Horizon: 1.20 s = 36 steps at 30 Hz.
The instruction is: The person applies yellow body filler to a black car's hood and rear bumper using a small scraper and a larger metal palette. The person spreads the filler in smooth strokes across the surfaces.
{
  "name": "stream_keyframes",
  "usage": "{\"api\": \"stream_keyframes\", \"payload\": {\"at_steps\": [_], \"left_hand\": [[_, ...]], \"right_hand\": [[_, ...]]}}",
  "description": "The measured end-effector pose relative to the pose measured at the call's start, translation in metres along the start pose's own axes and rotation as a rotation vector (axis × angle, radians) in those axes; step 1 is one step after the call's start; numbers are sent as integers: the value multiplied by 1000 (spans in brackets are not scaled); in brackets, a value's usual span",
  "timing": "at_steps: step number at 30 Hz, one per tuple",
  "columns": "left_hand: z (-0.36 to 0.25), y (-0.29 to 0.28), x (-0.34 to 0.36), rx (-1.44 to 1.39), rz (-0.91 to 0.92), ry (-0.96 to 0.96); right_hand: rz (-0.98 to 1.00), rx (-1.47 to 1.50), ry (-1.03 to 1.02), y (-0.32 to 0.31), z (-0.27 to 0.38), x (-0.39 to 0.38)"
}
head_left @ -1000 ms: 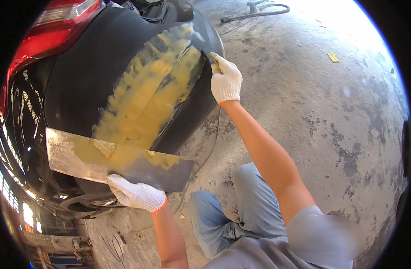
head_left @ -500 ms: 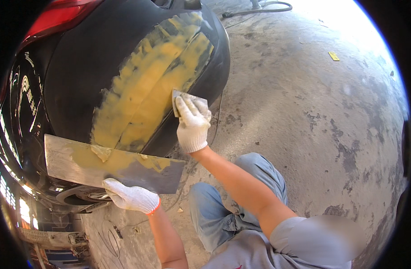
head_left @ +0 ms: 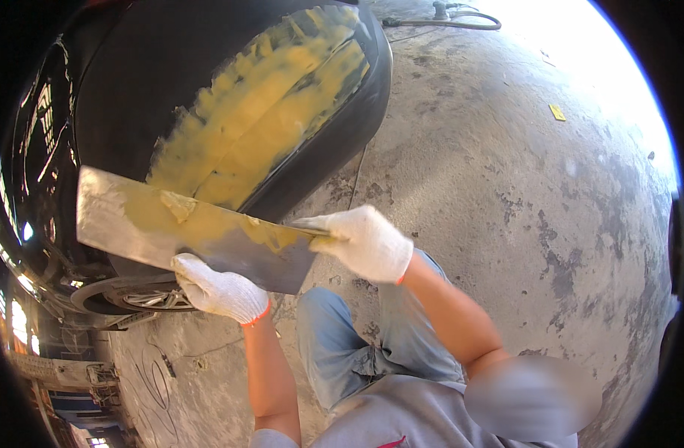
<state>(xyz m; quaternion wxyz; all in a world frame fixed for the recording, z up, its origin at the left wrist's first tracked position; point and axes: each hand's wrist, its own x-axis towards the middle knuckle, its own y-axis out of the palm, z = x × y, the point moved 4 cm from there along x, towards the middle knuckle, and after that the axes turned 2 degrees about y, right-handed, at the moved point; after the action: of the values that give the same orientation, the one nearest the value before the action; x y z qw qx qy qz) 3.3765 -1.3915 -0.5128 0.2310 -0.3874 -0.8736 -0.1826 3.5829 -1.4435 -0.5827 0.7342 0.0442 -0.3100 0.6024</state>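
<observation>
A black car bumper (head_left: 133, 97) fills the upper left, with a wide patch of yellow body filler (head_left: 267, 112) spread across it. My left hand (head_left: 219, 290), in a white glove, grips the lower edge of a flat metal board (head_left: 118, 220) smeared with yellow filler. My right hand (head_left: 364, 243), also in a white glove, holds a thin metal spreader (head_left: 306, 225) whose blade lies against the board's right end. Both hands are just below the bumper.
The floor is stained grey concrete (head_left: 506, 187). A hose (head_left: 446, 19) lies at the top, and a small yellow scrap (head_left: 557, 112) at the upper right. A car wheel (head_left: 144, 297) shows under the bumper. My knees in blue jeans (head_left: 357, 351) are below.
My right hand has come down from the top of the filler patch to the board's right end. The board has tilted and sits closer to me.
</observation>
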Motion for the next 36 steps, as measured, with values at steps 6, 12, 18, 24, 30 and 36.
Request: {"api": "stream_keyframes", "payload": {"at_steps": [6, 12, 18, 24, 30, 36], "left_hand": [[-16, -4, 11, 26, -99, 16], [-20, -17, 11, 85, -96, 95], [-10, -20, 15, 57, -73, 73], [-13, -17, 11, 57, -36, 76], [-10, -18, 14, 19, -40, 70], [-3, -33, 24, 52, -57, 91]], "right_hand": [[-911, -14, 244, -62, -96, 62], [-1179, -278, 6, -97, -94, 137], [-992, -502, -191, -52, -39, 118], [-1147, -407, 4, -89, -51, 130], [-1075, -442, -385, -39, -41, 108], [-1235, -423, -30, -36, -83, 103]]}}
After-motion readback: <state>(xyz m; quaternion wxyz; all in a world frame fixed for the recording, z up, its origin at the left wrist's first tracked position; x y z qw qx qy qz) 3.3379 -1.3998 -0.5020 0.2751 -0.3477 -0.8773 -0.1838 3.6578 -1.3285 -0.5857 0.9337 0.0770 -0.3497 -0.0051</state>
